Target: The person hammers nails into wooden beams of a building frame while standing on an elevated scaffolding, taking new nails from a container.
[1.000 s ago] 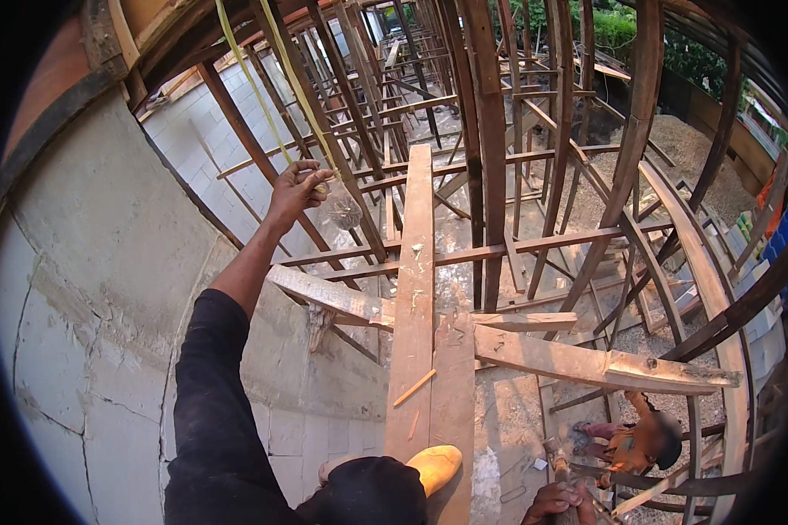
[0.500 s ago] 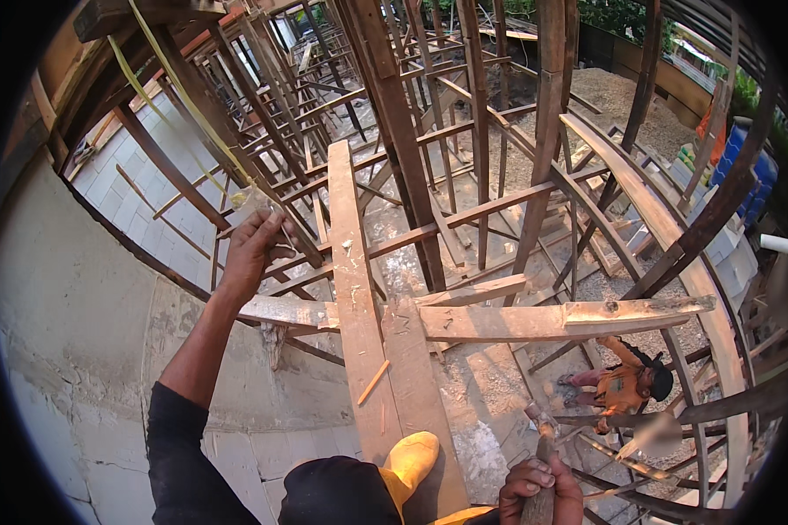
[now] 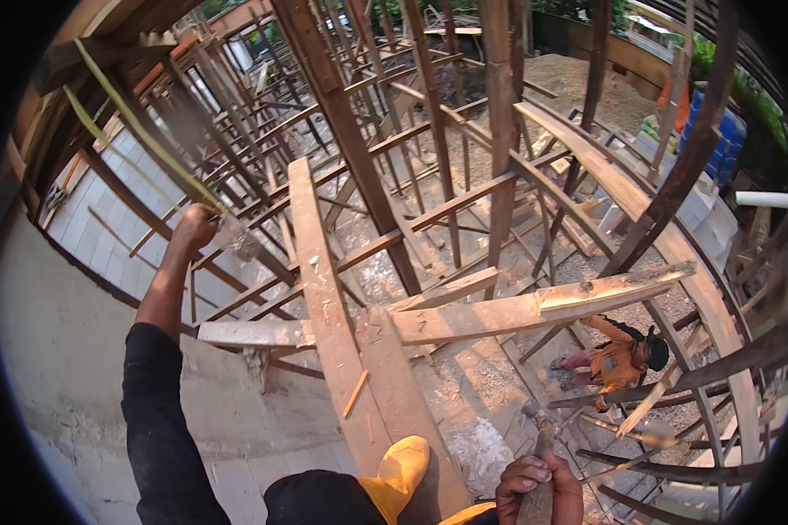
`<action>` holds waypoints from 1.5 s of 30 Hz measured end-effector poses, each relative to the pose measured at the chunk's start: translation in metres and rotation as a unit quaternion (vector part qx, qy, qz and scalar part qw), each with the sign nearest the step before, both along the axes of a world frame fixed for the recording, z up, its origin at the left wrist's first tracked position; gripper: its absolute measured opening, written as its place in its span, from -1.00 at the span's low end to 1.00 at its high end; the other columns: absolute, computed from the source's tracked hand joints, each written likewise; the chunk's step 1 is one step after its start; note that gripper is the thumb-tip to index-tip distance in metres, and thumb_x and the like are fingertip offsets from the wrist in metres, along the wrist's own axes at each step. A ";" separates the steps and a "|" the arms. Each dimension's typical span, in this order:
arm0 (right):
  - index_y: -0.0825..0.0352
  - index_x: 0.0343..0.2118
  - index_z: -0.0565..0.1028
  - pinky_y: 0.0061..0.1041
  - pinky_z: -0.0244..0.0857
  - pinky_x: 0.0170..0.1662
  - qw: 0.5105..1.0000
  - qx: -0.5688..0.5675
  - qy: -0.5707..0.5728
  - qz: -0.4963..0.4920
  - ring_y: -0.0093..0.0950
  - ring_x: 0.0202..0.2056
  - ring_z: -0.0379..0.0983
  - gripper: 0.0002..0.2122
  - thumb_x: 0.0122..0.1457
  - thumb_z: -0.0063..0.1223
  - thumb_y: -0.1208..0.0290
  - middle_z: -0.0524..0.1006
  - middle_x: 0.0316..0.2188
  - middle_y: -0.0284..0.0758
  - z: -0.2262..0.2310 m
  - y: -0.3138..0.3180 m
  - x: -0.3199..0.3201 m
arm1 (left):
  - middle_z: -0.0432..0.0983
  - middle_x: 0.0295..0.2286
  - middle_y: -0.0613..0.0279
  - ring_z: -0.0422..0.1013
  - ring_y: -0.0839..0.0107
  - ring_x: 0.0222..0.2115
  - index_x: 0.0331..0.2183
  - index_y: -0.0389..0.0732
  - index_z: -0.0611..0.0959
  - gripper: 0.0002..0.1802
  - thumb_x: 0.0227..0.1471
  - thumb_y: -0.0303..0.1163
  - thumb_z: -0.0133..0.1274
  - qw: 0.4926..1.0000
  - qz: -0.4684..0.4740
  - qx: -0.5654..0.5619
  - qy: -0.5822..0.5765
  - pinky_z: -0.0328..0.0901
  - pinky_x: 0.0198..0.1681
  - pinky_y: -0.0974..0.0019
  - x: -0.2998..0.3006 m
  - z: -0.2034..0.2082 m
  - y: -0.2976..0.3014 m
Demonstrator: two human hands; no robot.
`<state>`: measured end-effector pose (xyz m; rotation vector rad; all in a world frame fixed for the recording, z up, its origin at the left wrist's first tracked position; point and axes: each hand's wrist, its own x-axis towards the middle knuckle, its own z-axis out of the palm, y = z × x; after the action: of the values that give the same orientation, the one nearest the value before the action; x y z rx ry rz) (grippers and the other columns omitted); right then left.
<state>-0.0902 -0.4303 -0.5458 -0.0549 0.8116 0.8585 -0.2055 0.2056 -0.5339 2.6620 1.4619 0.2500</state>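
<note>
My left hand [image 3: 199, 226] reaches out to the far left, fingers closed at the lower end of a thin yellow-green strap [image 3: 118, 94] that runs down from the upper left. Its fingertips are partly hidden. Down at the lower right, my right hand [image 3: 541, 490] is wrapped round the wooden handle of a hammer [image 3: 541, 437], its head pointing up and away. One of my yellow boots [image 3: 403, 468] stands on two side-by-side planks [image 3: 381, 350]. A small orange-brown wood strip [image 3: 355, 394] lies on the left plank.
A crosswise timber beam [image 3: 499, 315] meets the planks. Below right, a person [image 3: 622, 359] in orange and a dark cap stands on the rubble-strewn ground. Tall dark posts [image 3: 350, 140] rise ahead. A grey wall [image 3: 87, 324] is on the left; blue drums [image 3: 714, 136] stand far right.
My left hand has moved left and slightly up, staying by the strap's lower end. The view has shifted, so the posts and planks appear further left. My right hand keeps its grip on the hammer.
</note>
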 end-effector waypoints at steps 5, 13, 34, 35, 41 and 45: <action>0.31 -0.46 0.37 -0.49 0.32 -0.24 0.990 0.100 -0.033 0.095 -0.49 -0.44 0.32 -0.84 0.25 -0.04 0.42 0.37 -0.54 -0.36 -0.028 0.006 -0.007 | 0.63 -0.43 0.03 0.58 0.19 -0.38 -0.42 -0.15 0.73 -0.72 -0.23 -0.21 0.26 0.993 0.026 0.078 0.083 0.47 -0.32 0.13 -0.117 0.009 0.033; 0.32 -0.50 0.37 -0.45 0.34 -0.22 0.979 0.196 -0.043 0.043 -0.44 -0.44 0.35 -0.79 0.26 -0.07 0.35 0.38 -0.54 -0.32 -0.099 0.003 -0.008 | 0.63 -0.42 0.08 0.58 0.16 -0.35 -0.45 -0.09 0.74 -0.72 -0.24 -0.13 0.27 0.985 0.032 0.116 0.125 0.46 -0.30 0.14 -0.091 -0.034 0.035; 0.35 -0.39 0.44 -0.43 0.42 -0.30 0.993 0.010 -0.121 -0.004 -0.37 -0.47 0.45 -0.81 0.24 -0.01 0.32 0.47 -0.54 -0.28 -0.070 -0.007 -0.014 | 0.65 -0.41 0.20 0.58 0.23 -0.32 -0.43 -0.01 0.75 -0.75 -0.18 -0.10 0.25 0.977 0.037 0.073 0.196 0.47 -0.26 0.19 -0.062 -0.021 0.035; 0.35 -0.39 0.44 -0.43 0.42 -0.30 0.994 0.009 -0.112 -0.013 -0.37 -0.48 0.46 -0.81 0.24 -0.01 0.32 0.48 -0.54 -0.28 -0.065 -0.007 -0.015 | 0.65 -0.41 0.21 0.58 0.23 -0.32 -0.43 -0.01 0.75 -0.75 -0.17 -0.10 0.25 0.975 0.039 0.070 0.209 0.47 -0.26 0.19 -0.067 -0.021 0.035; 0.33 -0.37 0.45 -0.47 0.42 -0.37 0.993 0.077 -0.088 -0.004 -0.41 -0.51 0.46 -0.82 0.28 -0.05 0.33 0.48 -0.56 -0.31 -0.055 -0.018 -0.015 | 0.66 -0.40 0.24 0.58 0.25 -0.31 -0.42 0.01 0.76 -0.76 -0.16 -0.09 0.24 0.963 0.057 0.058 0.259 0.47 -0.25 0.20 -0.077 -0.021 0.037; 0.28 -0.35 0.44 -0.48 0.42 -0.34 0.995 0.050 -0.083 -0.034 -0.45 -0.47 0.46 -0.87 0.27 -0.05 0.34 0.48 -0.54 -0.36 -0.051 -0.013 -0.023 | 0.66 -0.40 0.26 0.58 0.27 -0.31 -0.42 0.03 0.76 -0.76 -0.15 -0.09 0.24 0.955 0.061 0.059 0.285 0.47 -0.24 0.21 -0.088 -0.015 0.039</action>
<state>-0.1136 -0.4431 -0.5963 -0.0098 0.6116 0.8177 -0.2938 0.2448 -0.5487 2.8870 1.8044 -0.4828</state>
